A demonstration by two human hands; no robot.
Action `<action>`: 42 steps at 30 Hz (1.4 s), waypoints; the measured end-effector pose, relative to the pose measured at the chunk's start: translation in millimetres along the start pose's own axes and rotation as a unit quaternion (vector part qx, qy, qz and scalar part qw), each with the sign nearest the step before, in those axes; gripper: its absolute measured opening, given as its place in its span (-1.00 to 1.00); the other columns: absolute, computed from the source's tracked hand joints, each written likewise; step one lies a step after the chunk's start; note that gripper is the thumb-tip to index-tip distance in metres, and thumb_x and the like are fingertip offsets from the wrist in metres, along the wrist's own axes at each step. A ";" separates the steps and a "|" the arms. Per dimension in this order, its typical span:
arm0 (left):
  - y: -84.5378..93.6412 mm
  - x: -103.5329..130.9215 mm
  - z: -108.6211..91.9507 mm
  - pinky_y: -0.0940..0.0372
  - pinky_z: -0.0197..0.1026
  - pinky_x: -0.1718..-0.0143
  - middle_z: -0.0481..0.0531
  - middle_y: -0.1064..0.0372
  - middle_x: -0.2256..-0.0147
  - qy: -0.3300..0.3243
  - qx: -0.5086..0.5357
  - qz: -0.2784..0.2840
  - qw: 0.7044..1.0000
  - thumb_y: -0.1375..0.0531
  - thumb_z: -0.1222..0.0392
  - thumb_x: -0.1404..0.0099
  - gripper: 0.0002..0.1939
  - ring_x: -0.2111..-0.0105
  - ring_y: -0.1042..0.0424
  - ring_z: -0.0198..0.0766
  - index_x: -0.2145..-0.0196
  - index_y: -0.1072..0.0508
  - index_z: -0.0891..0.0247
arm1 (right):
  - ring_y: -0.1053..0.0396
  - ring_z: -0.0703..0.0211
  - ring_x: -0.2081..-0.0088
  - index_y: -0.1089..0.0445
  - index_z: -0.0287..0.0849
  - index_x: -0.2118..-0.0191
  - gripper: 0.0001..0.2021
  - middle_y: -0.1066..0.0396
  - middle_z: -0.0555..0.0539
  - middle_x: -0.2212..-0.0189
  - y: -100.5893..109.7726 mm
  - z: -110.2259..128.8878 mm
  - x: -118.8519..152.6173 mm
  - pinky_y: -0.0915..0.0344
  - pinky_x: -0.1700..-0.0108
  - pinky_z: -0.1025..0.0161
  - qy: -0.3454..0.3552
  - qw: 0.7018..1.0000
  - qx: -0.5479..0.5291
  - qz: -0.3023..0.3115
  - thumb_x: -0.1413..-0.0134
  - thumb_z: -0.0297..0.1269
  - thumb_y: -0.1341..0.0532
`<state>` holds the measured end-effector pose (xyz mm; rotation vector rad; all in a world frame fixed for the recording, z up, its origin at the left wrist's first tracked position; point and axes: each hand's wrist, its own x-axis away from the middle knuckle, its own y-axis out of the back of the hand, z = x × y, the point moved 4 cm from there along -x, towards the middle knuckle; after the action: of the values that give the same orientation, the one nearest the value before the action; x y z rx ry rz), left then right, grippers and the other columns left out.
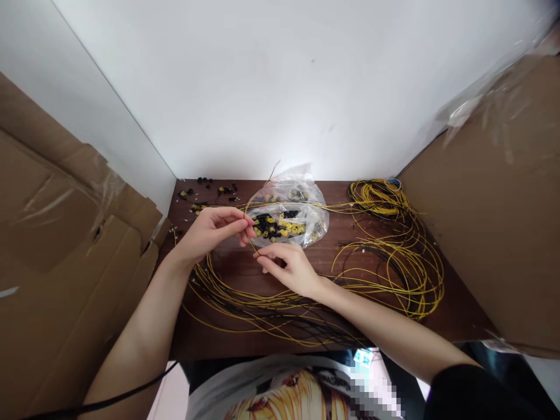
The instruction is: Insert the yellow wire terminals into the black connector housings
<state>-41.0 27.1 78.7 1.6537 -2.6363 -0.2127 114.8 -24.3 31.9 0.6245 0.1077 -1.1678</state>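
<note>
My left hand (223,228) pinches a thin wire (246,204) between thumb and fingers; the wire's free end rises up and to the right. Just below and to the right, my right hand (291,267) has its fingertips closed on the lower part of the same wire. Behind both hands lies a clear plastic bag (317,216) with small black and yellow parts (280,226) in it. A long bundle of yellow and black wires (245,300) curves across the brown table beneath my hands.
Coiled yellow wire (378,197) lies at the back right of the table (219,347), with looser loops in front. Small black pieces (226,190) are scattered at the back left. Cardboard (56,251) stands at the left, more cardboard (494,204) at the right, and a white wall (280,87) behind.
</note>
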 end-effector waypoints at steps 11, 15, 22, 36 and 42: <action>12.2 -3.6 7.3 -0.39 -0.28 0.44 0.12 -0.50 0.39 0.008 0.057 -0.109 0.992 -0.26 0.10 -0.12 -0.72 0.52 -0.44 -0.33 0.28 -0.50 0.39 | -0.26 0.35 0.58 -0.44 -0.23 0.32 -0.76 -0.36 0.04 0.63 -0.3 -5.5 2.1 -0.15 0.45 0.41 -0.034 0.997 0.074 -0.011 -0.20 -0.25 -0.06; -4.6 -0.6 6.3 -0.42 -0.25 0.40 0.16 -0.52 0.37 0.075 -0.004 0.059 0.995 -0.25 0.08 -0.14 -0.72 0.48 -0.48 -0.26 0.32 -0.54 0.38 | -0.23 0.36 0.59 -0.43 -0.23 0.32 -0.76 -0.35 0.05 0.63 -0.4 -4.5 2.4 -0.13 0.45 0.41 -0.036 0.996 0.079 -0.004 -0.20 -0.26 -0.05; -7.2 -3.6 9.5 -0.38 -0.33 0.47 0.06 -0.46 0.53 0.069 -0.029 0.049 0.996 -0.21 0.06 -0.17 -0.73 0.56 -0.43 -0.34 0.41 -0.53 0.37 | -0.22 0.36 0.60 -0.42 -0.23 0.29 -0.75 -0.32 0.06 0.65 -1.1 -2.6 1.6 -0.11 0.45 0.41 -0.039 0.996 0.075 0.013 -0.22 -0.26 -0.03; -11.2 -2.6 8.9 -0.07 -0.42 0.63 -0.12 -0.21 0.70 0.040 -0.131 0.054 0.989 -0.11 0.01 -0.26 -0.65 0.68 -0.14 -0.47 0.21 -0.53 0.32 | -0.28 0.33 0.53 -0.45 -0.20 0.30 -0.76 -0.41 0.01 0.55 -5.4 -7.6 2.1 -0.12 0.40 0.40 -0.055 0.990 0.126 0.043 -0.20 -0.28 -0.05; -15.8 -2.1 13.0 -0.27 -0.32 0.33 0.03 -0.53 0.35 0.025 -0.264 0.169 0.949 -0.10 0.01 -0.23 -0.66 0.37 -0.41 -0.26 0.29 -0.58 0.27 | -0.18 0.36 0.57 -0.44 -0.22 0.37 -0.78 -0.36 0.03 0.59 -3.7 -8.4 2.1 -0.07 0.45 0.40 -0.060 0.988 0.136 0.028 -0.17 -0.29 -0.07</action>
<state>-27.1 23.5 63.9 1.0121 -2.4650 -0.7677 114.4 -22.7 22.6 0.7895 -0.1744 -1.1721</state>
